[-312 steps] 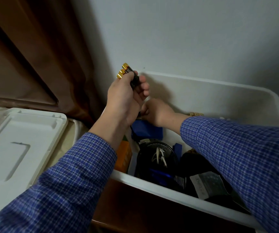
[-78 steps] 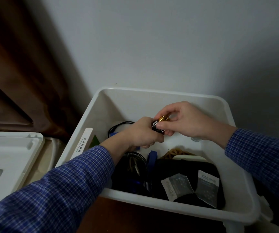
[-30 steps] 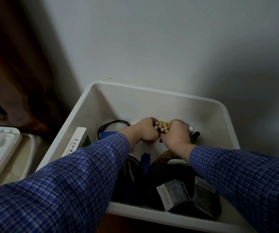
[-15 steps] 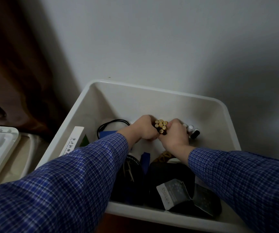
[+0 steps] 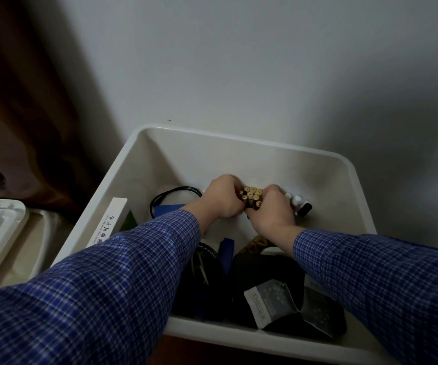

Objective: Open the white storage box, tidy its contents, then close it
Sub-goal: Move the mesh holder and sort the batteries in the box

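Batteries point(image 5: 251, 196) bundled upright, gold ends up, clamped between left hand point(image 5: 221, 197) and right hand point(image 5: 270, 210), at far wall of white storage box point(image 5: 239, 139).

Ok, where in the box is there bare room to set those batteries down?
Bare floor shows along the far wall of the white storage box, between the black cable and the small bottles. The near half is crowded with dark pouches.
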Available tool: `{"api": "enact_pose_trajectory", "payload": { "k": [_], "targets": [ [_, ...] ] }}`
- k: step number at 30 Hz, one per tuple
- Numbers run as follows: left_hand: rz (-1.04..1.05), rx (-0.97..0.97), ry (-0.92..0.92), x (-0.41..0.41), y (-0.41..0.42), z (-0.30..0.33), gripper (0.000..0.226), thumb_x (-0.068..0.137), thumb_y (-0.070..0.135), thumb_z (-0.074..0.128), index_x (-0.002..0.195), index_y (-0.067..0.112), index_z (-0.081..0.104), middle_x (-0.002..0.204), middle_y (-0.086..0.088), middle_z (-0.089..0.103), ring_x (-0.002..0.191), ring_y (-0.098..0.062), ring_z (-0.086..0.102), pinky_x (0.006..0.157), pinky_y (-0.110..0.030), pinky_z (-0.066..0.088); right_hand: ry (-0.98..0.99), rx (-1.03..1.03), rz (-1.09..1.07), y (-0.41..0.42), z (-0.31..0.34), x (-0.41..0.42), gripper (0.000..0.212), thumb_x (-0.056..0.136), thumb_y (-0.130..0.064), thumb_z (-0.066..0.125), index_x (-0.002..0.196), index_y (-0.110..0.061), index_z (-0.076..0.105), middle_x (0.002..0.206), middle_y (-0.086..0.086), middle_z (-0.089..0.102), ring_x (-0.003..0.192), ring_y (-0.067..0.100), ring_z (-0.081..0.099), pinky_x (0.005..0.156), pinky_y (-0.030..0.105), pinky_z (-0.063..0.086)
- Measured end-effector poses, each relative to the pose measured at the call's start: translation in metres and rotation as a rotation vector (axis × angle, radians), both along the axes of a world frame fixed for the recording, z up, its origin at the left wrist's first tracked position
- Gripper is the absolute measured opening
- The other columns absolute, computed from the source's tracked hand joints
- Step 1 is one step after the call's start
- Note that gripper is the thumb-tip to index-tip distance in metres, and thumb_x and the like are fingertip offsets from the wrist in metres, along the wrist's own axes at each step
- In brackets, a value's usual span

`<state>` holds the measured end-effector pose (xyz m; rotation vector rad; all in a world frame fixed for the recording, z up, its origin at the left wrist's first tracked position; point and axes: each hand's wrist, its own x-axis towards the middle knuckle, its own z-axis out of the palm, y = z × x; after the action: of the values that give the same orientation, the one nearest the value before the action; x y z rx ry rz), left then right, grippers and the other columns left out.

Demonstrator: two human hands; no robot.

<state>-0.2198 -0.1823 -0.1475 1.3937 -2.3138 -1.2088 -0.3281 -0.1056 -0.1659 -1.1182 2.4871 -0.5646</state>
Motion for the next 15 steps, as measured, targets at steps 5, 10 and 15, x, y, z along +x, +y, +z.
{"api": "enact_pose_trajectory", "payload": {
  "k": [5,10,15],
  "targets": [
    [-0.027,-0.024,0.003,-0.0005,0.0008,-0.0003,0.028,0.075,0.010,0.076,0.102,0.008,0.074,0.101,-0.010,0.072,0.093,-0.025,0.069,0.075,-0.028,0.054,0.009,0.010,0.012,0.0002,0.0020,0.0005,0.052,0.076,-0.025,0.083,0.116,-0.005,0.055,0.109,0.013,0.064,0.098,0.029,0.062,0.068,0.028,0.041],
    [-0.044,0.005,0.003,-0.0014,-0.0001,-0.0021,0.034,0.073,0.009,0.077,0.106,0.007,0.073,0.098,-0.010,0.073,0.092,-0.025,0.070,0.079,-0.033,0.058,-0.047,0.026,-0.030,-0.0005,0.0044,0.0012,0.061,0.071,-0.030,0.085,0.117,-0.001,0.058,0.107,0.012,0.067,0.097,0.027,0.065,0.066,0.027,0.043],
    [-0.052,0.053,0.003,-0.0027,0.0014,-0.0028,0.040,0.073,0.008,0.078,0.112,0.008,0.069,0.102,-0.011,0.073,0.094,-0.026,0.069,0.083,-0.039,0.059,-0.071,0.049,-0.057,0.0028,0.0060,0.0003,0.053,0.066,-0.031,0.088,0.106,-0.005,0.063,0.100,0.010,0.067,0.086,0.023,0.063,0.065,0.025,0.043]
  ]
}}
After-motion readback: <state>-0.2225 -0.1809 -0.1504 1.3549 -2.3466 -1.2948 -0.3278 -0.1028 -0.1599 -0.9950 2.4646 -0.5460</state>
